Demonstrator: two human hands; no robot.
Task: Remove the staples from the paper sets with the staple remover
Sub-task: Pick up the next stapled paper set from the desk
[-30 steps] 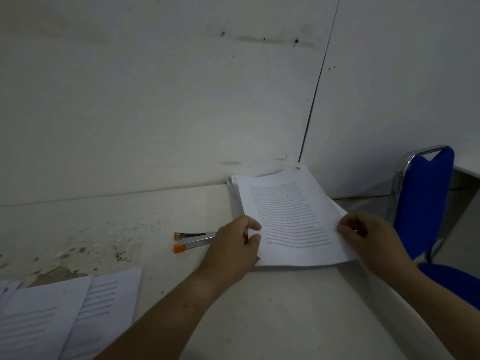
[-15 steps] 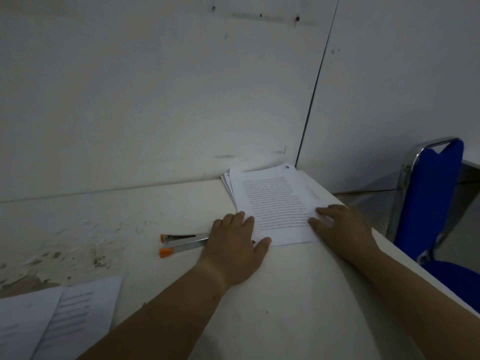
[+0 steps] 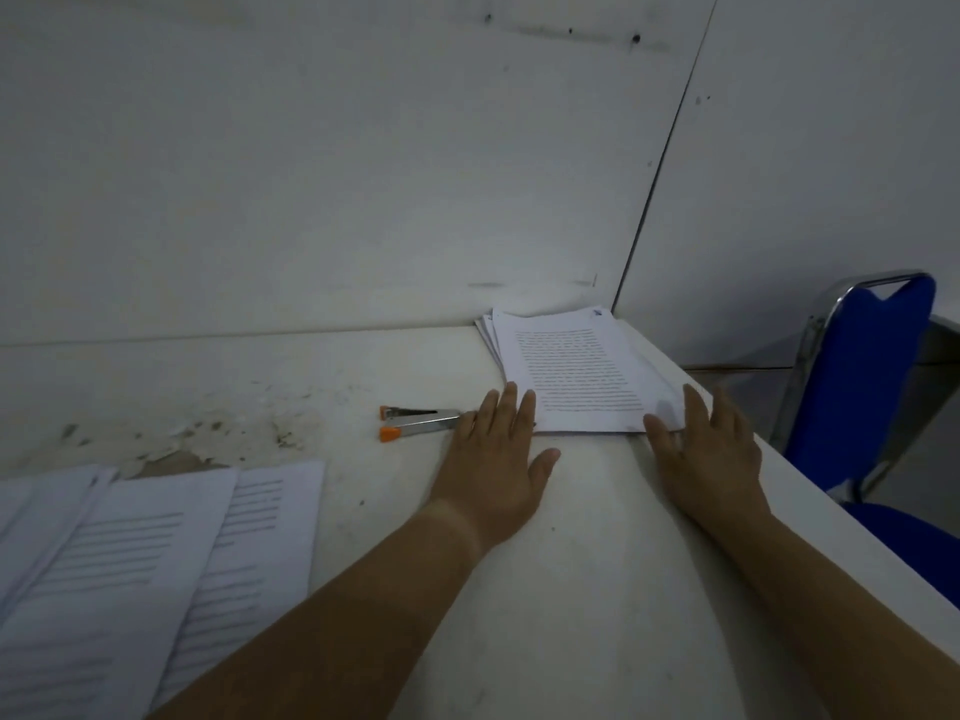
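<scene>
A stack of printed paper sets [image 3: 571,376] lies at the far right corner of the white table [image 3: 587,563]. My left hand [image 3: 498,459] lies flat, its fingertips touching the stack's near left corner. My right hand [image 3: 701,454] is flat too, with its fingers at the stack's near right corner. The staple remover [image 3: 418,423], silver with orange tips, lies on the table just left of my left hand, and neither hand holds it. More printed paper sets [image 3: 130,579] are spread at the near left.
White walls [image 3: 311,174] close the table at the back and right corner. A blue chair [image 3: 862,376] with a metal frame stands to the right of the table edge. The tabletop at the left back is chipped and stained.
Both hands let go of the top paper set, which now lies flat on the stack. Their fingers went from curled to straight and flat at the stack's near edge.
</scene>
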